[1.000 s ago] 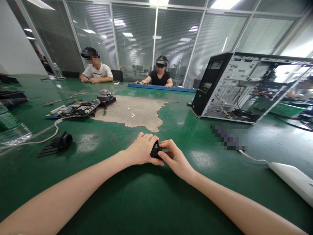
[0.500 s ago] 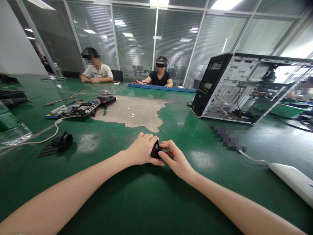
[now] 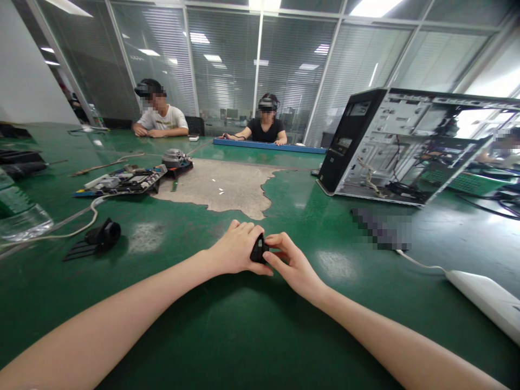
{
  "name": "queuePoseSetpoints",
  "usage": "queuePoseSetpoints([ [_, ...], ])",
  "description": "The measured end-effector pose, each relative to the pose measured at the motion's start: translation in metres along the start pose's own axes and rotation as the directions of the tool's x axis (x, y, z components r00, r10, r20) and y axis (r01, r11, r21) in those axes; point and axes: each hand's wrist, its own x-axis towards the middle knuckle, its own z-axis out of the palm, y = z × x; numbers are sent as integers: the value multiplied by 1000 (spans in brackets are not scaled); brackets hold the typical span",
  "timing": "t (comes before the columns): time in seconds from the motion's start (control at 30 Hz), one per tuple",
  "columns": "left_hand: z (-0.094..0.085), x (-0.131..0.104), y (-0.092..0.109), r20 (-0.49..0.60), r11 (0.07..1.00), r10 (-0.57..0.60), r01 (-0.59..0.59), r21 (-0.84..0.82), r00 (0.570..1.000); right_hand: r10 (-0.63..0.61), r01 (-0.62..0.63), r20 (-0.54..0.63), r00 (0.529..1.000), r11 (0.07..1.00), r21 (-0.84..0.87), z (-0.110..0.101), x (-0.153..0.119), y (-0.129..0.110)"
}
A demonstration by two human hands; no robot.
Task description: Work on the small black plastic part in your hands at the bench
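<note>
Just above the green tabletop (image 3: 227, 341), a small black object (image 3: 259, 250) with a light grey patch is between my two hands; its exact kind does not show. My left hand (image 3: 235, 248) wraps around it from the left, fingers over the top and thumb below, hiding much of it. From the right, my right hand (image 3: 290, 262) pinches its right side between thumb and fingertips. To the left of my left hand lies a black ring-shaped part (image 3: 108, 233) with flat prongs.
An open computer case (image 3: 365, 146) stands at the right, near a white power strip (image 3: 485, 303) with a cable. Further left are a circuit board (image 3: 130, 181), a cooler fan (image 3: 176, 160) and a clear bottle (image 3: 20, 211). Two people sit across the table behind a blue bar (image 3: 268, 145).
My hands and the black object stay in the same place. Across the table, the head of the person in the white shirt has turned slightly.
</note>
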Motion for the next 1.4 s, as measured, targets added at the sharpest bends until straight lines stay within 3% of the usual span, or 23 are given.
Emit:
queuePoseSetpoints([
  [0.23,-2,0,1,15,1000,-3,3,-10,1000,94,-93,23,995,995,-22,-1,0,0],
  [0.37,-1,0,1,4,1000,0,0,-5,1000,11,-9,52,999,999,-35,-1,-1,1],
  [0.5,0,1,0,0,1000,2,-2,-4,1000,-50,50,2,999,997,-56,-1,0,3],
  [0.77,0,1,0,11,1000,-2,2,-12,1000,67,-66,1,998,996,-55,-1,0,0],
  [1.03,0,1,0,10,1000,2,-2,-4,1000,-77,76,1,997,992,-100,-1,-1,1],
  [1.3,0,1,0,10,1000,-2,2,-11,1000,76,-76,9,997,995,-67,-1,1,-1],
  [1.4,-1,0,1,6,1000,-3,4,-12,1000,72,-69,46,996,996,-56,-2,0,-2],
])
